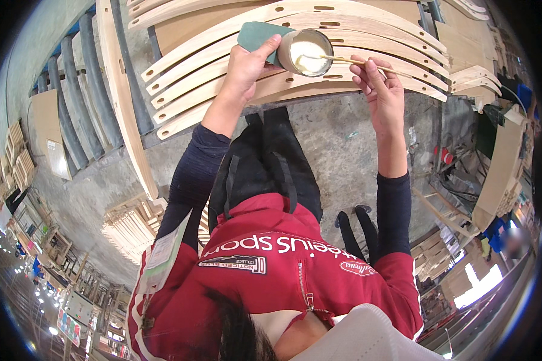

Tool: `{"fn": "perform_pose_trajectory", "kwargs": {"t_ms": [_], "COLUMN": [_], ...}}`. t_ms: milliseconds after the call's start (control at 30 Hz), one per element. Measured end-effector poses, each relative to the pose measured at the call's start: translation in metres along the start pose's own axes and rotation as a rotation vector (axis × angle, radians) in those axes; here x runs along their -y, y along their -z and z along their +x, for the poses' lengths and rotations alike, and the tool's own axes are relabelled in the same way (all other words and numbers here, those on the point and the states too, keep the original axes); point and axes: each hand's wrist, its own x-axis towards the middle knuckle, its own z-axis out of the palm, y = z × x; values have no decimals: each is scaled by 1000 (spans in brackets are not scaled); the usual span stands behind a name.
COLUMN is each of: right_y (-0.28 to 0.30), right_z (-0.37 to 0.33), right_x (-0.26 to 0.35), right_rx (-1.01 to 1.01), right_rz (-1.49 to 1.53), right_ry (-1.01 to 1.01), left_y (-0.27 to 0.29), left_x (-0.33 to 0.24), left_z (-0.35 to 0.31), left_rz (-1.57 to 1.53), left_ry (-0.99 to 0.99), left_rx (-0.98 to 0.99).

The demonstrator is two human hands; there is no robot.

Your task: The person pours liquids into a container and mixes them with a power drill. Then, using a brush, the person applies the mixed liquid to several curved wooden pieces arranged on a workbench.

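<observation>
My left hand [245, 71] is wrapped round a cup [286, 49] tipped so its mouth faces right. Inside the cup is a cream-coloured paste [310, 51]. A flat green sheet [258, 36] is at the same hand, against the cup's side; how it is gripped is hidden. In my right hand [379, 87], the fingers pinch a thin wooden stick [349, 61], whose tip reaches into the paste. Beneath both hands lie several pale, curved wooden slats [199, 71] with oval slots, side by side.
Cardboard [190, 30] lies under the slats. Left of them, a long wooden rail [123, 90] crosses dark rollers [93, 78]. Stacked wooden pieces [129, 231] stand on the concrete floor [343, 141] at lower left. Far right, a blurred person [506, 240] appears near a cardboard-coloured panel [500, 165].
</observation>
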Motion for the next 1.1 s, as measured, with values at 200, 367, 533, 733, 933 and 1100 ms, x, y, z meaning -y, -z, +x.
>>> {"fn": "perform_pose_trajectory", "kwargs": {"t_ms": [200, 367, 533, 733, 933, 1100], "right_y": [12, 35, 48, 51, 51, 39], "right_z": [17, 37, 65, 78, 74, 80], "right_x": [-7, -11, -34, -52, -48, -63], "right_rx": [-77, -172, -218, -225, -250, -179], "right_rz": [-1, -36, -409, -447, -422, -530], "right_ry": [-75, 211, 429, 408, 460, 537], "left_y": [-10, 1, 12, 16, 27, 26], "left_x": [8, 10, 6, 5, 10, 10], "left_z": [12, 13, 7, -2, -5, -11], "left_rz": [27, 72, 90, 110, 99, 110], "left_ry": [53, 60, 68, 99, 108, 114], "left_rx": [-4, -16, -56, -103, -104, -102]}}
